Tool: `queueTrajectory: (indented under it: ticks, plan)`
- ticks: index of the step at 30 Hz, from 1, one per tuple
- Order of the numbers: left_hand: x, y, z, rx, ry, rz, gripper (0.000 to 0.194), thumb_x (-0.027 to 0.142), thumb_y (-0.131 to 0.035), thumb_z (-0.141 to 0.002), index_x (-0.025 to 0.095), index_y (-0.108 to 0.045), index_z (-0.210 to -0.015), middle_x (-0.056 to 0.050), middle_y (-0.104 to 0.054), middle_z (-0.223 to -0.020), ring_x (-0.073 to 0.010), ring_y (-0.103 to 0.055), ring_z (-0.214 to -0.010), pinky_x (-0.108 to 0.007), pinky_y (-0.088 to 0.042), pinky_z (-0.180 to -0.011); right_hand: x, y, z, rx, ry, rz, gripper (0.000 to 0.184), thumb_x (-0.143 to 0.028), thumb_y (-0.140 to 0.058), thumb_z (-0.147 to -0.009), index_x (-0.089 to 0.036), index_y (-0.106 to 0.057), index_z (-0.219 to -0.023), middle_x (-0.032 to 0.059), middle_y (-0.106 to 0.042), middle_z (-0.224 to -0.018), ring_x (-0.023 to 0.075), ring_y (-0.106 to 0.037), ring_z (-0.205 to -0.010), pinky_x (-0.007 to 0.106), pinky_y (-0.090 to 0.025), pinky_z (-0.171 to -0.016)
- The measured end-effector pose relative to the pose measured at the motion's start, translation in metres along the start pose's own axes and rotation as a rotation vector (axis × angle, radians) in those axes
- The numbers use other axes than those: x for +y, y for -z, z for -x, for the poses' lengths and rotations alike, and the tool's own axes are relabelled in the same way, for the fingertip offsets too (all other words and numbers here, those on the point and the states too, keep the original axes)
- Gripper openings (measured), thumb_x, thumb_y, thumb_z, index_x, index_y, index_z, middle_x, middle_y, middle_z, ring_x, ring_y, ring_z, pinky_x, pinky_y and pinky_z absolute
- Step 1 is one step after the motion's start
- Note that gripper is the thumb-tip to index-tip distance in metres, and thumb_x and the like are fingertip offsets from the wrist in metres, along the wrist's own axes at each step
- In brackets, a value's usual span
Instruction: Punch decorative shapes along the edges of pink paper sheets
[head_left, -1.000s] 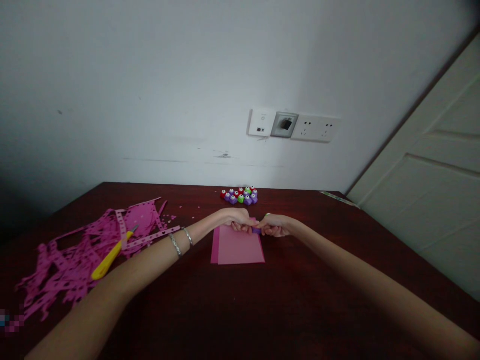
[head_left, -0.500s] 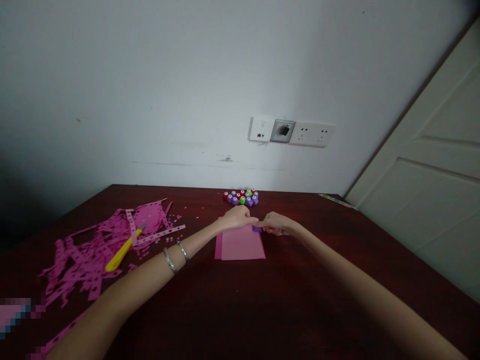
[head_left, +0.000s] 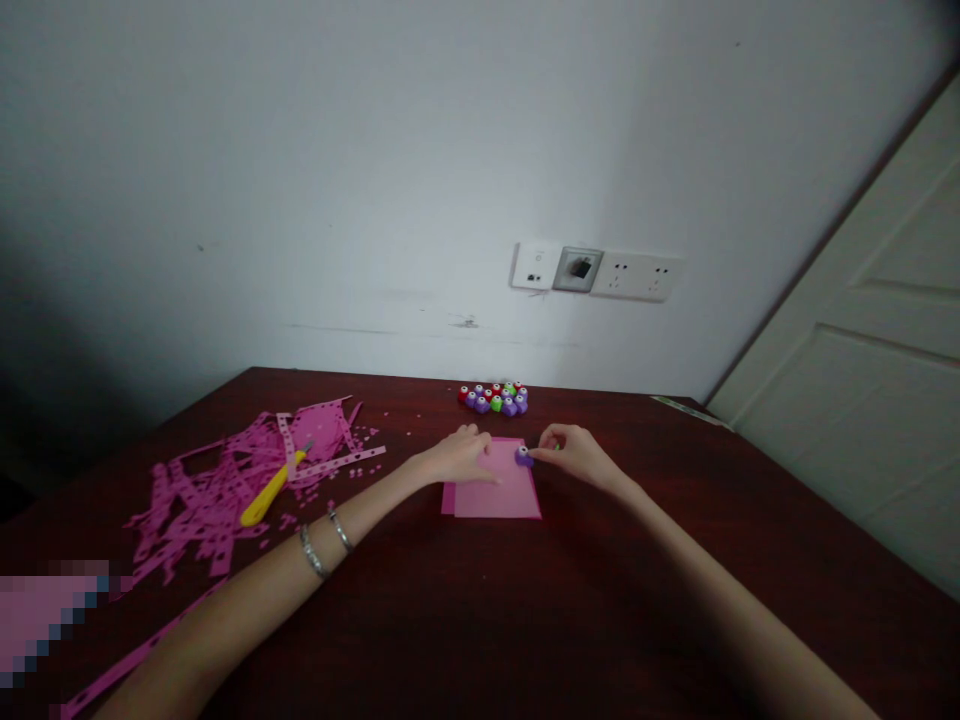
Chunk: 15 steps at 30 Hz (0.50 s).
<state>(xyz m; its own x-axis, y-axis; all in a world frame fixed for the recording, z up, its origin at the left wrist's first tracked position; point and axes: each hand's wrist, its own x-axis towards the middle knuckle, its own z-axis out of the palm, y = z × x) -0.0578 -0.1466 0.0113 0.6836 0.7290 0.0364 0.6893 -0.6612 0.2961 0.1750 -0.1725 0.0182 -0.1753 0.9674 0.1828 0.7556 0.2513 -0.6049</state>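
Observation:
Pink paper sheets [head_left: 495, 500] lie in a small stack on the table, a darker pink sheet showing at the left edge. My left hand [head_left: 456, 457] rests on the paper's upper left part, thumb and fingers apart. At the right edge of the stack sits a small purple craft punch [head_left: 523, 456] with a white top. My right hand [head_left: 576, 452] grips this punch from its right side between thumb and fingertips. Its other fingers are curled and partly hidden.
Several red, purple and green craft punches [head_left: 495, 398] stand together by the wall. To the left, a yellow-handled craft knife [head_left: 274, 490] lies on a heap of punched pink paper strips [head_left: 195, 500] with small cut-outs. Wall sockets [head_left: 626, 275] are behind, a white door [head_left: 877, 380] at right.
My left hand has drawn back from the punch and spread its fingers on the paper. My right hand has stopped pressing on top and now holds the punch from the side.

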Motion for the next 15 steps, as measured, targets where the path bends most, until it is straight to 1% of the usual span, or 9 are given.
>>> queueTrajectory:
  ticks: [2,5,7,12,15]
  plan:
    - [-0.001,0.0,0.002,-0.055,-0.008,-0.009,0.061,0.064,-0.058,-0.062,0.016,-0.053,-0.099,-0.011,-0.05,-0.1,-0.0271,-0.045,-0.096,-0.036,-0.038,-0.08,0.004,-0.003,0.005,0.026,0.103,-0.002,0.019,-0.03,-0.065,-0.068,-0.016,-0.062,-0.08,0.0037,-0.062,-0.078,0.0128,-0.053,-0.062,0.024,-0.042,-0.058]
    - [-0.005,-0.002,0.001,-0.116,-0.008,-0.019,0.062,0.063,-0.059,-0.06,0.017,-0.051,-0.101,-0.011,-0.047,-0.104,-0.0284,-0.042,-0.1,-0.04,-0.035,-0.085,0.009,-0.01,0.009,-0.016,0.155,-0.041,0.033,-0.022,-0.063,-0.069,-0.015,-0.059,-0.101,0.0061,-0.06,-0.093,0.0111,-0.052,-0.061,0.025,-0.045,-0.06]
    - [-0.008,-0.003,0.0,-0.14,0.001,-0.009,0.063,0.062,-0.06,-0.059,0.017,-0.05,-0.102,-0.011,-0.046,-0.105,-0.0288,-0.041,-0.102,-0.041,-0.034,-0.087,0.009,-0.014,0.01,-0.056,0.16,-0.075,0.039,-0.02,-0.061,-0.07,-0.015,-0.056,-0.108,0.007,-0.059,-0.096,0.0106,-0.052,-0.061,0.025,-0.046,-0.06]
    - [-0.01,-0.003,0.001,-0.144,0.029,0.034,0.062,0.058,-0.064,-0.058,0.018,-0.049,-0.103,-0.01,-0.044,-0.106,-0.0289,-0.04,-0.103,-0.039,-0.033,-0.087,0.007,-0.014,0.006,-0.095,0.163,-0.078,0.038,-0.019,-0.057,-0.075,-0.015,-0.054,-0.112,0.0059,-0.061,-0.089,0.012,-0.053,-0.064,0.026,-0.046,-0.063]
    - [-0.01,-0.002,0.002,-0.147,0.033,0.061,0.06,0.056,-0.064,-0.059,0.018,-0.05,-0.103,-0.009,-0.044,-0.105,-0.0283,-0.04,-0.102,-0.039,-0.033,-0.087,0.008,-0.014,0.002,-0.106,0.192,-0.058,0.035,-0.019,-0.058,-0.075,-0.015,-0.056,-0.109,0.0058,-0.061,-0.091,0.0123,-0.054,-0.066,0.027,-0.046,-0.066]
